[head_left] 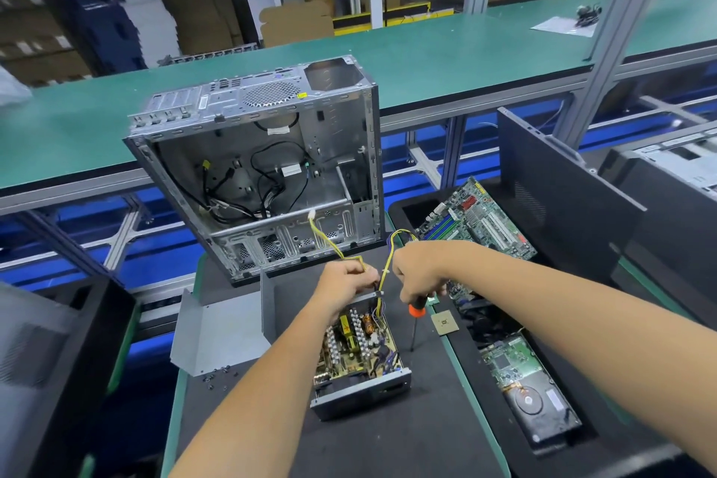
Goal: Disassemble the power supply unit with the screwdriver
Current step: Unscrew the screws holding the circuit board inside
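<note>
A person's two bare forearms reach in from the bottom edge over a dark work mat [407,435]. At about nine o'clock from the centre lies a bent grey metal cover [221,334], with a scatter of small dark screws [217,373] just below it.

At twelve o'clock stands an opened, emptied computer case [264,163], loose black cables hanging inside.

In the middle, at six o'clock from the case, sits the power supply unit [361,357], its top off and its circuit board, coils and capacitors exposed. The left hand [347,285] is at the unit's far edge, fingers curled around a bundle of yellow wires [351,259] that rises from the unit.

Just to its right, the right hand [417,272] is closed around the handle of a screwdriver [416,316] with an orange and black grip; its thin shaft points down, tip on the mat beside the unit. Yellow wires also loop over this hand.

At three o'clock from the unit lies a small square processor chip [444,322]. Farther right, a black tray [551,435] holds a green motherboard [477,217], a smaller board and a hard drive [537,404].
</note>
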`<state>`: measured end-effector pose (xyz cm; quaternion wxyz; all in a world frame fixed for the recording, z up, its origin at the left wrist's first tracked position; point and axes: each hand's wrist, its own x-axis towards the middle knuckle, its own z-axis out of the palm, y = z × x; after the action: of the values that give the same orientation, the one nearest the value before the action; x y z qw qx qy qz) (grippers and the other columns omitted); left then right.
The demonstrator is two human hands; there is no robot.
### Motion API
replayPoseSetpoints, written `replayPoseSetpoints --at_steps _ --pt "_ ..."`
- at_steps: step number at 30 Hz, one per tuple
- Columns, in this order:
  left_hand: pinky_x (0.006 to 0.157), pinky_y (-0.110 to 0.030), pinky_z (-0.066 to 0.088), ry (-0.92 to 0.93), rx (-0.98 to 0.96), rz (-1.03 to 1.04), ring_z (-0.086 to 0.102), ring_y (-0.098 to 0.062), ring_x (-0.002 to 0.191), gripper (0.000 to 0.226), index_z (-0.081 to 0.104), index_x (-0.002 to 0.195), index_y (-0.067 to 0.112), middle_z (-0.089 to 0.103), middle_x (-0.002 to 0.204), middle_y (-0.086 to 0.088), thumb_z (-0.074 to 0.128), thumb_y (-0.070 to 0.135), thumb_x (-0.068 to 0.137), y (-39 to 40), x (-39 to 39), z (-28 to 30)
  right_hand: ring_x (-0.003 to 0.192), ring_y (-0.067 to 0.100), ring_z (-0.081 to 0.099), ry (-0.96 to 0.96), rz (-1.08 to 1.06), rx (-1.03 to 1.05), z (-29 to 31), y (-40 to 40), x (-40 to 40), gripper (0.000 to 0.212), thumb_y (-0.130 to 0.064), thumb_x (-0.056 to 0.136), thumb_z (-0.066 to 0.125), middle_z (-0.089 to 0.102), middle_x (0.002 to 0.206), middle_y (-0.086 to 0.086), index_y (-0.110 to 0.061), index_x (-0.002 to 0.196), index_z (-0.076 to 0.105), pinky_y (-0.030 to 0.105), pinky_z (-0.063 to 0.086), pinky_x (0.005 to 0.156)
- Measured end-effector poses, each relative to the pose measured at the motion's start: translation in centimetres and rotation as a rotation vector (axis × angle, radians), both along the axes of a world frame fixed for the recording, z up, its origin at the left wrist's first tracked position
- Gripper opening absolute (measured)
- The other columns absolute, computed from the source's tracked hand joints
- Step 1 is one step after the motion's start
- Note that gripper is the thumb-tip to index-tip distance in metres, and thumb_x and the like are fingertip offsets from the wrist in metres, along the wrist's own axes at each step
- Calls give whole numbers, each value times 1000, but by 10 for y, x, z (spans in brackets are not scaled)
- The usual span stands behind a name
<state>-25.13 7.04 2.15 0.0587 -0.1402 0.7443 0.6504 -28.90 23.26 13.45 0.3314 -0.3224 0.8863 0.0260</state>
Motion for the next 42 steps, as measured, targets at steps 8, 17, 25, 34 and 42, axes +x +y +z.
replayPoseSetpoints --at_steps 8,17,25,34,42 --pt "49 -18 34 73 -431 -193 39 -4 50 16 57 74 15 49 53 11 69 5 72 28 -2 3 52 27 62 17 35 21 1 -8 3 16 -19 85 61 59 55 6 -7 76 56 24 47 52" --pt "90 -53 45 -4 -530 -343 61 -38 93 40 57 100 20 70 88 -5 72 12 64 40 7 11 45 18 62 42 32 50 0 -8 8 16 -22 82 63 63 50 2 -9 72 65 20 44 46" --pt "57 -15 45 68 -570 -496 58 -3 66 36 58 100 20 66 98 -6 64 -4 74 35 15 17 43 19 59 31 -18 23 0 -2 9 23 -20 85 63 51 30 -5 -8 68 53 23 48 50" --pt "47 -18 30 -2 -332 -391 40 -9 52 43 59 82 15 55 69 -10 45 -24 72 31 12 12 47 25 60 46 -35 30 2 -1 15 22 -18 84 62 53 34 0 -6 69 52 14 38 35" --pt "55 -20 38 -3 -271 -415 45 -9 58 40 53 78 24 52 71 1 62 -12 66 29 17 16 44 21 60 61 -39 28 0 1 15 22 -17 84 61 56 53 6 -8 67 51 22 45 46"
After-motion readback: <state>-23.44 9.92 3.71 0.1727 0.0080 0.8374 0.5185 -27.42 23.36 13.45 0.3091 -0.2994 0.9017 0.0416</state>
